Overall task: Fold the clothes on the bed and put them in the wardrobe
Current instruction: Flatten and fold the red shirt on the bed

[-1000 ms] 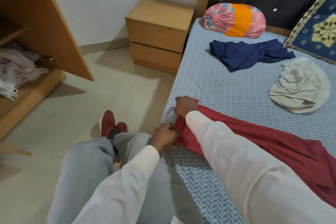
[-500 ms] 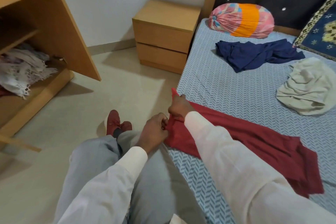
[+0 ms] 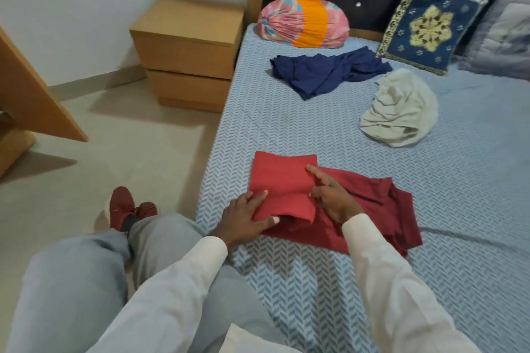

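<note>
A red garment [image 3: 282,180] lies partly folded near the left edge of the bed [image 3: 315,129]. One end is laid back over the rest, which bunches to the right. My left hand [image 3: 246,216] rests flat on the fold's near left corner, fingers straight. My right hand [image 3: 329,195] presses the fold's right edge with spread fingers. Farther up the bed lie a crumpled navy garment [image 3: 324,73] and a crumpled pale grey-white garment [image 3: 401,112]. The wooden wardrobe [image 3: 25,100] shows at the left edge, its door open.
A two-drawer wooden bedside table [image 3: 186,51] stands beside the bed's head. A pink and orange bolster [image 3: 304,23], a blue and gold cushion [image 3: 430,26] and a grey pillow [image 3: 504,37] lean at the dark headboard. My knees and a red shoe [image 3: 123,206] are over the tiled floor.
Both hands had been pinching the red garment's end at the bed's edge. They have folded that end over onto the rest and now lie flat on it. The view has swung right.
</note>
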The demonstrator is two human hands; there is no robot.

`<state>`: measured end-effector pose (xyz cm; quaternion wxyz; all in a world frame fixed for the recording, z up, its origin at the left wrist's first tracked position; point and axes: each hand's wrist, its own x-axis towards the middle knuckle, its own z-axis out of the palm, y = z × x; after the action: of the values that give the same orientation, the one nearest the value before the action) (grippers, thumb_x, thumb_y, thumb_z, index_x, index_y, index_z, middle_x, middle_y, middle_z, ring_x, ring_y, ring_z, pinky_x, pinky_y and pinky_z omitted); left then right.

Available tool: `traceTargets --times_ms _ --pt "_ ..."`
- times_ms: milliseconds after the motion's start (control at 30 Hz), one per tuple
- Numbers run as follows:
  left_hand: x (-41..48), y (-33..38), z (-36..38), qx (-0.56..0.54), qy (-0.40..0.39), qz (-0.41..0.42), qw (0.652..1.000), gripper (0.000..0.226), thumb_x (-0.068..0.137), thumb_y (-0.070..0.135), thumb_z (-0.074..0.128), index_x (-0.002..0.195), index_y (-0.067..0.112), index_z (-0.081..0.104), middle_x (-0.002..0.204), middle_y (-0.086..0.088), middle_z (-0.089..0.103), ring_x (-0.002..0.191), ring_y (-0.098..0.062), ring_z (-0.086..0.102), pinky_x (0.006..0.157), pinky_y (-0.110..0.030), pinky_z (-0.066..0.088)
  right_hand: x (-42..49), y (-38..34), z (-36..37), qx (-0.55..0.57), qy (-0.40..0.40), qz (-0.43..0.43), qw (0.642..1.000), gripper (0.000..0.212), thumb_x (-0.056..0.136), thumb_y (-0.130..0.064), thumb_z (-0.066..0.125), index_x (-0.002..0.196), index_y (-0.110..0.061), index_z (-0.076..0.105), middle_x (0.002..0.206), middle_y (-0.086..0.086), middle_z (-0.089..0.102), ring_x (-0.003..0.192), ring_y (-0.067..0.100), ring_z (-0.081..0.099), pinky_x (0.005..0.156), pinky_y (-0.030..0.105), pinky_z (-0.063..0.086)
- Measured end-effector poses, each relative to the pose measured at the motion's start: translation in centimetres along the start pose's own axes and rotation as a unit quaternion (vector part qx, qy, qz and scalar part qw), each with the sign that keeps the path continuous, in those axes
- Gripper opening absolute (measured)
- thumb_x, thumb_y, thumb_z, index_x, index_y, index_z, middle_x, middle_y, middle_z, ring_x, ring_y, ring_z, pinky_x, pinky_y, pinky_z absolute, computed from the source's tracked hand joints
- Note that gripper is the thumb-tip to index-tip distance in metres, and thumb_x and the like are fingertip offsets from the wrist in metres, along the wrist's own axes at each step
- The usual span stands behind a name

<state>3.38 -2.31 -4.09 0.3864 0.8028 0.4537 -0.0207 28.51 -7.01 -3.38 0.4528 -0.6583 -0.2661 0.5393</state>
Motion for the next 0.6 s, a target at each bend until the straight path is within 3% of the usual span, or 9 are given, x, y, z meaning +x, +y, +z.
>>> traceTargets --times_ms 67,133,200,233,300,400,600 --pt "0.3 0.8 0.8 0.027 -0.015 0.022 0.999 0.102 0.06 0.093 0.041 0.15 0.051 0.016 0.163 -0.002 0.007 0.148 -0.025 0.009 0.12 -0.049 0.01 -0.5 0.3 -2.6 0.014 0.024 0.002 1.0 0.076 0.082 0.022 0.038 0.147 -0.017 0.042 0.128 0.002 0.058 0.063 0.005 0.059 0.054 0.019 0.047" --pt "0.8 1.6 2.0 0.091 -0.026 0.047 0.994 0.1 0.065 0.09 0.045 0.151 0.05 0.013 0.164 -0.003 -0.003 0.149 -0.025 0.004 0.119 -0.051 0.009 -1.4 0.2 -5.6 -0.002 0.048 0.004 0.999 0.075 0.084 0.021 0.038 0.149 -0.017 0.039 0.134 0.002 0.055 0.07 0.003 0.061 0.057 0.018 0.049" --pt "1.1 1.8 3.0 0.15 -0.023 0.066 0.986 0.102 0.061 0.093 0.038 0.151 0.049 0.013 0.163 -0.005 -0.008 0.149 -0.026 0.003 0.118 -0.052 0.009 -2.0 0.0 -8.2 -0.006 0.064 0.007 0.998 0.075 0.085 0.019 0.039 0.15 -0.018 0.039 0.14 0.005 0.05 0.076 0.002 0.063 0.059 0.017 0.05" --pt "1.2 1.9 3.5 0.169 -0.02 0.073 0.983 0.103 0.059 0.093 0.034 0.151 0.049 0.013 0.163 -0.005 -0.008 0.149 -0.027 0.004 0.117 -0.053 0.009 -2.3 0.0 -9.3 0.0 0.076 0.012 0.997 0.073 0.085 0.019 0.039 0.148 -0.018 0.04 0.137 0.007 0.051 0.07 0.001 0.063 0.056 0.017 0.049" --pt "1.6 2.1 4.2 0.193 -0.02 0.084 0.977 0.103 0.058 0.092 0.03 0.15 0.05 0.013 0.163 -0.007 -0.009 0.149 -0.03 0.003 0.116 -0.054 0.009 -2.8 0.1 -11.7 0.003 0.107 0.029 0.994 0.071 0.084 0.018 0.042 0.142 -0.023 0.045 0.124 0.006 0.057 0.06 0.005 0.06 0.052 0.019 0.047" --pt "1.7 2.2 4.7 0.206 -0.028 0.081 0.975 0.103 0.056 0.09 0.027 0.15 0.051 0.012 0.163 -0.008 -0.008 0.149 -0.031 0.0 0.116 -0.055 0.008 -3.1 1.0 -14.8 -0.031 0.139 0.062 0.988 0.076 0.074 0.009 0.051 0.143 -0.024 0.049 0.114 0.004 0.066 0.062 0.018 0.047 0.058 0.028 0.035" --pt "1.8 2.1 5.3 0.243 -0.031 0.086 0.966 0.1 0.057 0.089 0.022 0.149 0.054 0.006 0.163 -0.009 0.004 0.149 -0.035 0.001 0.116 -0.054 0.008 -4.4 0.7 -17.7 -0.139 0.19 0.088 0.968 0.072 0.079 0.01 0.044 0.142 -0.025 0.049 0.108 0.011 0.059 0.056 0.015 0.043 0.046 0.021 0.033"
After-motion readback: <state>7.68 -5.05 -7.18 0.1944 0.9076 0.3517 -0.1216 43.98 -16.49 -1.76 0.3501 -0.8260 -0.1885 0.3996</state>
